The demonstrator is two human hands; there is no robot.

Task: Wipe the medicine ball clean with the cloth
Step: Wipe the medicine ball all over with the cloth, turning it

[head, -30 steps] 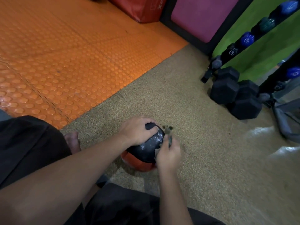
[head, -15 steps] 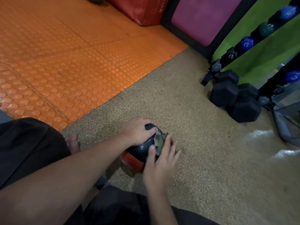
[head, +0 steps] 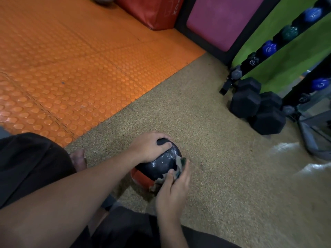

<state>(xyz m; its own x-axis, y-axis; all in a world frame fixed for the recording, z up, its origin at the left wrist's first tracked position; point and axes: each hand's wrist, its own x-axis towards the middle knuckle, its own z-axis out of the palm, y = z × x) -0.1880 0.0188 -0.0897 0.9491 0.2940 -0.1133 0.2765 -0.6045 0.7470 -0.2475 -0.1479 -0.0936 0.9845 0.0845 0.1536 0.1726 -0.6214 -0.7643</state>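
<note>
The black and red medicine ball (head: 160, 166) sits on the speckled tan floor between my knees. My left hand (head: 149, 146) lies over its top, fingers curled round the upper side, thumb on the black surface. My right hand (head: 173, 190) presses a small patterned cloth (head: 176, 168) against the ball's right side; fingers and thumb hold the cloth, which is crumpled and partly hidden under them.
Black hex dumbbells (head: 258, 108) lie on the floor at the right by a rack of blue and green dumbbells (head: 268, 48). An orange studded mat (head: 71, 59) covers the floor to the left. My bare foot (head: 78, 158) is left of the ball.
My right hand has slid the cloth from the ball's upper right down along its right side. My left hand has stayed on top of the ball.
</note>
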